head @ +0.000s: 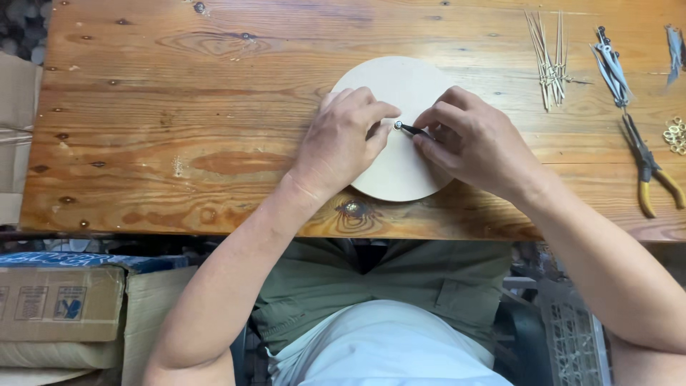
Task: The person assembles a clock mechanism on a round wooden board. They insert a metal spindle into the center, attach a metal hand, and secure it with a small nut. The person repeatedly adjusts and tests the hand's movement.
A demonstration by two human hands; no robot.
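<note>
bare forearms, olive shirt, white apron

Right of one round wooden disc (400, 86), one pair of yellow-handled pliers (649, 168) and one bundle of thin sticks (549, 61) are counted; two hands are seen on it.

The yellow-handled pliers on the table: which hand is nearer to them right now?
Right. The right hand is on the round wooden disc, holding a thin black tool, with bare table between it and the pliers. The left hand lies farther away, on the disc's other side.
</note>
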